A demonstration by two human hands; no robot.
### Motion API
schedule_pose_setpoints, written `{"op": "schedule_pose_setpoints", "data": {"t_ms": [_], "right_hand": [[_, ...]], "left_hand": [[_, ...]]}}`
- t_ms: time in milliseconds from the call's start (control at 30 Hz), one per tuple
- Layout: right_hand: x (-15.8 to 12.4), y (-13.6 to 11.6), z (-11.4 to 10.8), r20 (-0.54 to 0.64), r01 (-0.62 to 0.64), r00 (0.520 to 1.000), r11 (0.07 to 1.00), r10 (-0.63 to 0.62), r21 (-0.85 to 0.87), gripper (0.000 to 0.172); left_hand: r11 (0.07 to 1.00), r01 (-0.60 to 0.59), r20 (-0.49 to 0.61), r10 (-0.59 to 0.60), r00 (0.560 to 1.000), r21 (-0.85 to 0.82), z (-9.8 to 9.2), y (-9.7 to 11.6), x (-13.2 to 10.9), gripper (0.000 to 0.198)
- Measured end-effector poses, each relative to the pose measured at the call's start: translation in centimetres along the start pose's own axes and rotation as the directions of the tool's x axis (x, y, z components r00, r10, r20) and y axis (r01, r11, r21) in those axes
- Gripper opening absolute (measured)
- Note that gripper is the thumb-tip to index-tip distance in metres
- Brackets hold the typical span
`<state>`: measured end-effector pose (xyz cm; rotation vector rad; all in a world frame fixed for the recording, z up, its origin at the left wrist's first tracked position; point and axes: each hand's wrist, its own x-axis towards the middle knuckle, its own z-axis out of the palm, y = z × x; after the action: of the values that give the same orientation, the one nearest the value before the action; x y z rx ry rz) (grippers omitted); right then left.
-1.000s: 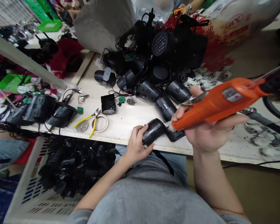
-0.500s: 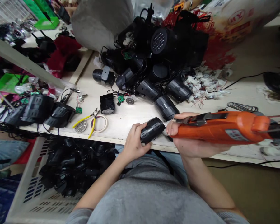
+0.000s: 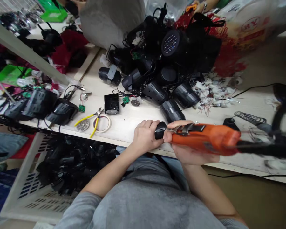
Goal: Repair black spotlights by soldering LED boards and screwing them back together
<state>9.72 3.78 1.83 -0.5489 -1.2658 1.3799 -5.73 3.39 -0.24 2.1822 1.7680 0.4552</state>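
My left hand (image 3: 145,136) is wrapped round a black cylindrical lamp housing (image 3: 160,130) at the table's front edge; the fingers cover most of it. In my right hand (image 3: 189,154) is an orange electric screwdriver (image 3: 202,139), lying nearly level with its tip end toward the housing. My right thumb and fingers sit close to the housing's right end, and they hide the bit, so I cannot tell whether it touches a screw. Just behind the hands lies another black housing (image 3: 172,110), with more housings (image 3: 186,95) beside it.
Yellow-handled cutters (image 3: 96,122) lie across a tape ring (image 3: 106,124) beside a dish of screws (image 3: 83,125). A heap of black lamps (image 3: 170,43) fills the back, next to small white wired parts (image 3: 214,89). Below the table edge stands a white crate (image 3: 23,190) of black parts.
My left hand has shifted right and now covers more of the housing, which has turned. The screwdriver's rear end has swung left and slightly down; its body looks blurred.
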Motion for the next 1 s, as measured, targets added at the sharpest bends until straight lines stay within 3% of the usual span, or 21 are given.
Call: {"op": "schedule_pose_setpoints", "data": {"t_ms": [100,267,433,567,733,900,1000], "right_hand": [[1.5,-0.5,0.9,-0.033,0.075,0.997,0.987,-0.071,0.140,0.070],[1.5,-1.2,2.0,-0.122,0.050,0.992,0.995,-0.039,0.085,0.074],[1.5,-0.8,1.1,-0.063,-0.012,0.998,0.994,0.018,0.107,0.070],[1.6,-0.5,0.6,-0.081,0.042,0.996,0.995,-0.035,0.085,0.076],[0.8,-1.0,1.4,-0.167,0.114,0.980,0.993,-0.107,0.033,0.077],[0.9,-1.4,2.0,-0.171,-0.018,0.985,0.999,0.013,-0.028,0.056],[1.2,-1.5,2.1,-0.136,-0.067,0.989,0.998,0.065,-0.013,0.062]], "left_hand": [[0.999,0.035,0.010,-0.035,0.999,-0.003,-0.4,-0.1,0.1,0.054],[1.000,0.023,0.061,-0.023,0.998,0.003,-0.7,0.0,0.3,0.059],[1.000,0.002,0.017,-0.002,1.000,-0.001,-0.2,0.0,-0.1,0.057],[1.000,-0.009,-0.010,0.008,1.000,-0.012,-0.2,0.0,-0.1,0.056],[1.000,0.024,0.089,-0.023,0.996,-0.013,-1.1,0.2,0.3,0.059],[1.000,0.018,0.104,-0.015,0.994,-0.024,-1.1,0.3,0.4,0.058],[0.999,0.026,0.118,-0.022,0.993,-0.030,-0.9,0.3,0.6,0.058]]}}
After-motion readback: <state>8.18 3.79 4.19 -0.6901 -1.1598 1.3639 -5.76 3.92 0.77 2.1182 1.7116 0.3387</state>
